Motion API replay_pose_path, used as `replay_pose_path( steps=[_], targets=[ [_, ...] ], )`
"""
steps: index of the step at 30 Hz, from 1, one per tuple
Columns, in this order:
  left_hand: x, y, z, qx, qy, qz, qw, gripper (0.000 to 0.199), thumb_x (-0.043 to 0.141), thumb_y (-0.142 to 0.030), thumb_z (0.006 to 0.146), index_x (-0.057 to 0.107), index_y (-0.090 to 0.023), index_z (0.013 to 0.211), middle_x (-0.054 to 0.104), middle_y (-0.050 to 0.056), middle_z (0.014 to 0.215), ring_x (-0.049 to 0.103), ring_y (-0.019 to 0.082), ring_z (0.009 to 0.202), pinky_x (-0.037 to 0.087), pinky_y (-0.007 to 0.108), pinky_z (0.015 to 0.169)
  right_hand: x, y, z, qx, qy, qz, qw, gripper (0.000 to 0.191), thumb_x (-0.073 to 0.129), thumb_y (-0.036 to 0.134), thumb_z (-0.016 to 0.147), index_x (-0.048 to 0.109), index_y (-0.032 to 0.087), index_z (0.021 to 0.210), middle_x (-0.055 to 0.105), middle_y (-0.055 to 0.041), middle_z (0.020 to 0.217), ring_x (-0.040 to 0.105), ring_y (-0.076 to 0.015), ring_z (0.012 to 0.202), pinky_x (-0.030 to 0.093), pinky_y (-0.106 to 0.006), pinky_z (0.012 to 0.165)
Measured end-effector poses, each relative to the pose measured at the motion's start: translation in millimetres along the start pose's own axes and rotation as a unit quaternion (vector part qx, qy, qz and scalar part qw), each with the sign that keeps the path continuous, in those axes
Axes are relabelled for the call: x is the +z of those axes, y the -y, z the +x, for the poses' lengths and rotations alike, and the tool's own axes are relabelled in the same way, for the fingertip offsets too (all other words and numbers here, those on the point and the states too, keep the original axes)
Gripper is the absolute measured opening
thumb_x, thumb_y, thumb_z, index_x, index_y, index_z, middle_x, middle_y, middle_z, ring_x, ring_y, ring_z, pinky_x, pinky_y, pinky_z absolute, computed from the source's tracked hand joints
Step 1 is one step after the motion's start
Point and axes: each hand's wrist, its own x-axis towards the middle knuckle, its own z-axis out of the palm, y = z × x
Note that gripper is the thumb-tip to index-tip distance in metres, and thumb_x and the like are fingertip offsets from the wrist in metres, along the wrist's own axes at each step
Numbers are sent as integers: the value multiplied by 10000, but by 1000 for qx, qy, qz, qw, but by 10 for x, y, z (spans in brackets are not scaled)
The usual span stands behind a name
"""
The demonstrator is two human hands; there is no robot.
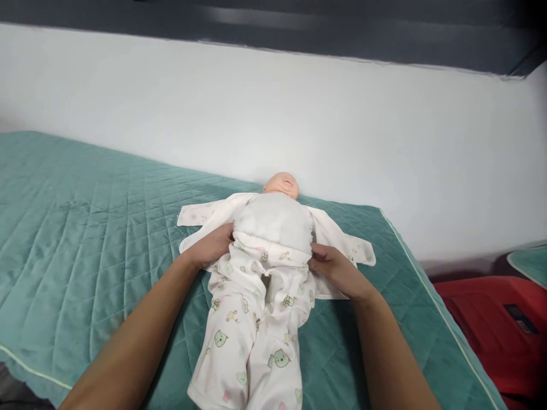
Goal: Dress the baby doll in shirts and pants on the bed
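Printed trousers (252, 324) are lying on the doll (280, 183), their waistband sitting between the two hands and the legs spreading down between the forearms. Right hand (335, 269) is gripping the waist edge, thumb and finger closing on the cloth. Left hand (216, 246) is curling in at the opposite side; fingertips are hiding behind the fabric, so I can't tell whether it's pinching.

Risks, my judgement: the waistband is looking soft, so uneven pulling from the two hands could be skewing it or leaving one side lower. Cloth is bunching at the crotch, just below the hands; a hard tug there could be dragging the doll toward the wearer. Fingers hooking too deep could be catching the ruffled edge of the white diaper (276, 217), which is showing just beyond both hands, and rolling it out of place.

Direction: the trousers' waist is pointing away from the person, toward the doll's head; the cuffs are pointing back toward the body. Long axis is running lengthwise between the forearms, cuffs leaning slightly to the left-hand side.

Outward: the white shirt (331, 228) is spreading open beneath, sleeves reaching past either hand. Green quilted cover (128, 228) is lying under everything; a red object (491, 319) is standing well beyond the right hand.
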Motion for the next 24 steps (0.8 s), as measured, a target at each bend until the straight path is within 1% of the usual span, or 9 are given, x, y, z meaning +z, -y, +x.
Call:
replay_pose_path(
  steps=[2,5,9,13,15,17,20,22,24],
  targets=[
    [2,-20,8,22,-4,34,999,227,719,-203,696,722,-170,921,717,58,824,640,278,940,505,368,837,36,9,18,-3,-9,-28,1000,166,639,252,776,692,209,927,716,-18,906,629,-235,911,492,-331,795],
    [1,-7,17,36,-9,50,998,222,690,-221,727,718,-170,941,719,68,883,632,277,976,494,374,887,84,0,60,-8,-39,-85,996,200,584,193,762,689,214,931,716,-21,920,625,-240,915,494,-339,799],
    [-5,46,19,50,-16,63,997,246,648,-222,747,716,-154,974,722,78,960,630,273,991,488,365,909,72,-57,92,-17,-67,-109,992,231,544,152,714,673,206,898,705,-12,872,607,-219,845,477,-299,719],
    [-19,96,17,46,-39,87,994,253,602,-220,749,724,-144,958,729,69,982,639,272,959,501,359,881,4,-117,85,-12,-72,-96,993,145,536,174,690,639,191,791,650,16,733,545,-166,689,409,-252,596],
    [-31,119,17,40,-51,99,993,261,590,-213,736,725,-149,951,731,58,984,641,270,944,504,358,872,-25,-128,79,-10,-78,-98,992,102,554,202,689,632,186,754,639,19,703,525,-159,661,394,-254,585],
    [-47,140,17,37,-68,119,990,250,582,-207,721,725,-160,920,729,40,960,639,261,929,497,350,868,-44,-120,74,-12,-79,-108,991,91,580,237,693,641,186,739,641,15,689,538,-176,682,410,-270,611],
    [-68,154,14,37,-97,185,977,178,560,-194,708,710,-171,802,709,20,889,626,236,882,474,335,846,-54,-87,66,-15,-72,-133,988,102,600,281,705,653,195,725,636,11,668,556,-207,728,430,-292,646],
    [-74,153,7,38,-109,223,968,129,552,-193,705,678,-171,726,682,20,841,609,222,842,467,330,806,-53,-70,65,-24,-65,-149,986,119,587,295,725,657,199,730,643,6,697,564,-220,769,437,-299,670],
    [-72,150,-3,40,-119,238,963,98,553,-201,703,647,-171,697,653,25,806,590,216,819,469,329,772,-51,-74,68,-32,-66,-170,983,144,551,299,755,650,197,731,647,1,736,564,-219,794,434,-297,682]
  ],
)
